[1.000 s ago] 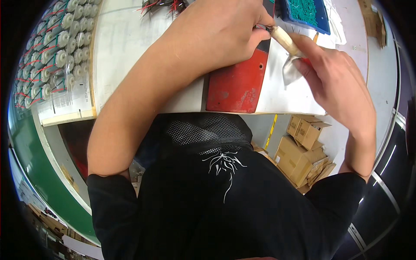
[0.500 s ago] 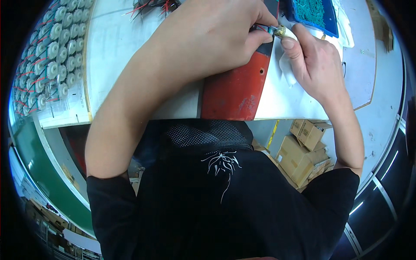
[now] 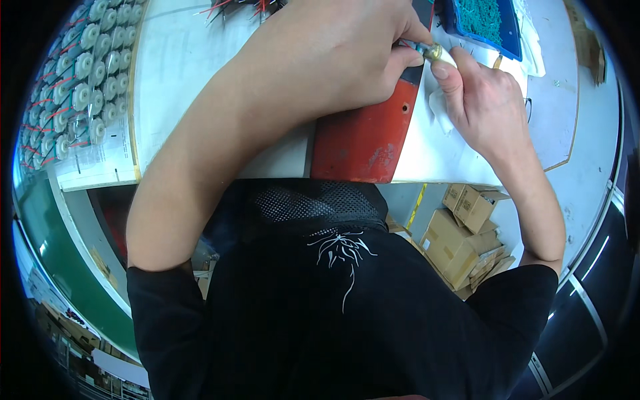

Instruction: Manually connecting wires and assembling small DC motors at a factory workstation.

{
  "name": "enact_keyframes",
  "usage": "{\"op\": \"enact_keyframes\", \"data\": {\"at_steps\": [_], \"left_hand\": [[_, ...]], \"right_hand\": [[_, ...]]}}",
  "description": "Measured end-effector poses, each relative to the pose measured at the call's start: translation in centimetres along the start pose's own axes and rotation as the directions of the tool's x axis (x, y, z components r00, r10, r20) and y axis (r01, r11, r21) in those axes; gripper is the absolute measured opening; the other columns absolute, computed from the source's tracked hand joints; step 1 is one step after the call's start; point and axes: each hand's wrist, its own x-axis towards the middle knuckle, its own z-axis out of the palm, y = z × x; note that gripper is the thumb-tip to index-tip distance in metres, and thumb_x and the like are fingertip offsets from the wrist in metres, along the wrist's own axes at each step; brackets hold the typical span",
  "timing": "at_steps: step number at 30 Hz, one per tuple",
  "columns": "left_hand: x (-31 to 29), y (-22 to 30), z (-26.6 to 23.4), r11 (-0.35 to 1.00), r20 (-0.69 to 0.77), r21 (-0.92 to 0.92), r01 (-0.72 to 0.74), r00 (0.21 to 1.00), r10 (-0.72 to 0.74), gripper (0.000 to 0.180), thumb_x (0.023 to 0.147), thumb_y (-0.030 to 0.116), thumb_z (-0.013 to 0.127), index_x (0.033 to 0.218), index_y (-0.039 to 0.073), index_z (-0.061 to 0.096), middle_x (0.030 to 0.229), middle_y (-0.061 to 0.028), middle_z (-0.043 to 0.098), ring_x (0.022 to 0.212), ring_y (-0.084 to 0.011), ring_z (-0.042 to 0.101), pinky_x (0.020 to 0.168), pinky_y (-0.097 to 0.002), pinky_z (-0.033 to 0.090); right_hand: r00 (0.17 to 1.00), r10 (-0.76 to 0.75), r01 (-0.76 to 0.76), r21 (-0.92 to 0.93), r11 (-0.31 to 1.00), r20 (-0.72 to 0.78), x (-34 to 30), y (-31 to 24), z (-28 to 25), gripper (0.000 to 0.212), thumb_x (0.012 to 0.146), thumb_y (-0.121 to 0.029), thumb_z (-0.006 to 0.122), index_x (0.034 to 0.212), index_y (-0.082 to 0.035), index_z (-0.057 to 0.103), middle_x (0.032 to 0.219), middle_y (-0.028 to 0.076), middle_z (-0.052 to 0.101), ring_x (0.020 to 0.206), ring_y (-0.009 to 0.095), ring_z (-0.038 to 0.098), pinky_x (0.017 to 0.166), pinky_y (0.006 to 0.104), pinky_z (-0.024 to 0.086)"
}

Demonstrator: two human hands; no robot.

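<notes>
My left hand reaches over a red and black block-shaped fixture on the white table. Its thumb and forefinger are pinched together on a small teal-and-red wired part, mostly hidden by the fingers. Just to the right, my right hand is closed round a white cylindrical piece with a brass-coloured end. That end meets or nearly meets the wired part at my left fingertips; whether they touch, I cannot tell. White tissue-like material lies under my right hand.
At the upper right stands a blue tray full of small green pieces. Rows of white round parts with red and green wires cover the table's left side. Dark parts with red wires lie at the far edge. Cardboard boxes sit below the table.
Both hands have shifted very slightly, the left a little to the right, with the white piece still at the left fingertips. Both hands keep their hold.
</notes>
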Motion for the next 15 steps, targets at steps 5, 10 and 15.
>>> {"op": "enact_keyframes", "data": {"at_steps": [5,10,15], "left_hand": [[-0.83,0.90,-0.78,0.940,-0.181,0.188,-0.283,0.931,0.316,0.013,0.087,0.006,0.067,0.090,-0.003,0.076,0.081,-0.0174,0.063,0.084,-0.0329,0.062,0.079,-0.0433,0.051],[-0.04,0.04,-0.51,1.000,0.048,-0.012,0.012,0.999,-0.011,0.013,0.087,0.007,0.067,0.090,-0.002,0.076,0.081,-0.0172,0.062,0.085,-0.0332,0.062,0.078,-0.0433,0.051],[0.10,0.28,-0.83,1.000,0.062,-0.024,0.020,0.998,-0.018,0.012,0.088,0.006,0.067,0.090,-0.002,0.076,0.081,-0.0173,0.062,0.085,-0.0334,0.062,0.077,-0.0424,0.051]], "right_hand": [[0.998,0.003,-0.007,0.063,0.998,0.058,0.22,0.36,-0.23,0.058,0.110,-0.054,0.040,0.078,-0.009,0.058,0.048,0.009,0.050,0.045,0.028,0.060,0.043,0.0355,0.047],[0.996,-0.011,-0.005,0.189,0.982,0.083,0.16,0.52,-0.34,0.059,0.110,-0.053,0.039,0.077,-0.008,0.059,0.048,0.009,0.050,0.045,0.028,0.059,0.044,0.0376,0.046],[0.994,0.017,-0.037,0.186,0.982,0.112,0.25,0.26,-0.43,0.059,0.110,-0.053,0.040,0.078,-0.007,0.060,0.048,0.010,0.051,0.046,0.029,0.059,0.045,0.0385,0.046]]}}
